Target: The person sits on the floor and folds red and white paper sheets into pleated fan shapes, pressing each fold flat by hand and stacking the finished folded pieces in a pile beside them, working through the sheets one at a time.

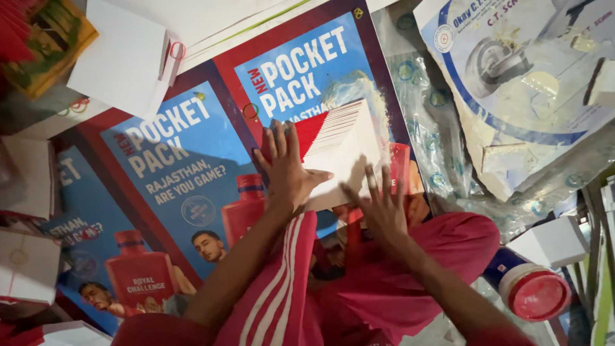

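Person's sitting cross-legged, red track pants closest; both hands flat on a white-and-red paper stack, left hand and right hand with fingers spread, pressing not gripping, probably squaring it; blue posters lie underneath on the floor.

Blue-and-red posters cover the floor — a red-lidded jar lies near right, white paper stacks far left.

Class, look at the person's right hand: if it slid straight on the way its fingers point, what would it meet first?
The right hand already has its fingers on the white-and-red stack of cards, so that stack comes first; beyond it lies the blue poster.
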The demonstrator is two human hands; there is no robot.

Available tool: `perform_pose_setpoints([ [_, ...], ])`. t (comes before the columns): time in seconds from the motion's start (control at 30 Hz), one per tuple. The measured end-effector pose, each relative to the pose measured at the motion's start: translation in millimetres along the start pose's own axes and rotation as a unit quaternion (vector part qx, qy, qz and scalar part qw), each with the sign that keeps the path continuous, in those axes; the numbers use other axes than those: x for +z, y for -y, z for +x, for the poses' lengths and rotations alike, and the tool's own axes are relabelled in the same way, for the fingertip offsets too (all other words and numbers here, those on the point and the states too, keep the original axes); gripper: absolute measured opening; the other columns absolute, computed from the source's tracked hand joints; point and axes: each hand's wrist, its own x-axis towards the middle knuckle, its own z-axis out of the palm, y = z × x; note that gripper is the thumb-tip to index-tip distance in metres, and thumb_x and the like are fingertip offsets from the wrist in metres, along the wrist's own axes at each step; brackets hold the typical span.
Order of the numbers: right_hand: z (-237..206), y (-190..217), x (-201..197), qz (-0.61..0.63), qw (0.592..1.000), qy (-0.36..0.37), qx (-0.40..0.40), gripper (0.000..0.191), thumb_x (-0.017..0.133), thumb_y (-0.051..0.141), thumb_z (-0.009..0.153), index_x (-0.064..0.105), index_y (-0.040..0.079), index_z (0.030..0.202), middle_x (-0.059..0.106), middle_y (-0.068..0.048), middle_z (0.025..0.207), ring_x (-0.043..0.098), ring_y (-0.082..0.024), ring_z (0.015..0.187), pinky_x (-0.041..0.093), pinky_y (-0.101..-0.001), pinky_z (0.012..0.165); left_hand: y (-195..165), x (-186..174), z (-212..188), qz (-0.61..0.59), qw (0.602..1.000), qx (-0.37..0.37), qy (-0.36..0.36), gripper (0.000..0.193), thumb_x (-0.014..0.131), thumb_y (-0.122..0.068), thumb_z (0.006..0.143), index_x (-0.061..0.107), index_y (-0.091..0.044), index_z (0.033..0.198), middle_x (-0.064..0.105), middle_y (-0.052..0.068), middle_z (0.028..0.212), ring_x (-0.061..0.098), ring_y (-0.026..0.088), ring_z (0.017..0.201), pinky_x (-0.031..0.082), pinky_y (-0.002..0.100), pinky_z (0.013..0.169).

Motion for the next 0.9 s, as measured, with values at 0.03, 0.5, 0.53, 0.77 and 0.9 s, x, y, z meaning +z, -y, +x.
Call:
perform_pose_setpoints([
  [0.03,-16,2,2,0.036,0.999,-0.019,-0.009,0.088,0.062,0.007,0.082,0.033,0.044,0.157,0.017,-0.02,0.168,0.013,-0.052,0.152,0.015,-0.0748,0.117,-1,0,0,0.0,1.0,-0.001,-0.009,0.148,0.094,-0.067,0.05,0.014,-0.01,0.162,0.006,0.02,0.171,-0.002,0.037,0.158,-0.001,0.076,0.117],
  [0.5,1,19,4,0.046,0.994,-0.021,0.097,0.091,0.061,0.005,0.084,0.029,0.042,0.16,0.015,-0.025,0.167,0.01,-0.057,0.152,0.017,-0.0772,0.113,-6,-4,-5,0.0,1.0,0.015,-0.013,0.148,0.092,-0.067,0.055,0.01,-0.009,0.164,0.003,0.021,0.171,-0.005,0.038,0.159,-0.002,0.075,0.117],
  [0.53,-8,24,4,0.072,0.992,-0.017,0.106,0.087,0.062,0.008,0.085,0.028,0.041,0.158,0.016,-0.026,0.166,0.011,-0.057,0.151,0.018,-0.0787,0.113,-6,-2,-4,0.005,1.0,0.0,-0.012,0.149,0.092,-0.067,0.053,0.011,-0.011,0.163,0.004,0.02,0.171,-0.004,0.036,0.159,-0.002,0.074,0.118],
  [0.77,44,10,-14,-0.062,0.99,-0.008,0.125,0.093,0.06,0.007,0.086,0.025,0.04,0.165,0.022,-0.025,0.169,0.017,-0.058,0.15,0.01,-0.0742,0.114,-7,1,0,0.011,1.0,-0.013,-0.011,0.149,0.092,-0.067,0.051,0.011,-0.01,0.164,0.005,0.02,0.172,-0.003,0.037,0.159,0.0,0.075,0.117],
  [0.9,67,-4,-10,-0.108,0.977,0.001,0.182,0.097,0.062,0.01,0.087,0.023,0.032,0.173,0.02,-0.025,0.173,0.015,-0.056,0.155,0.007,-0.0722,0.118,-6,-3,2,0.014,0.999,-0.028,0.029,0.153,0.091,-0.07,0.048,0.01,-0.009,0.162,0.005,0.02,0.17,-0.003,0.039,0.157,-0.001,0.074,0.116],
])
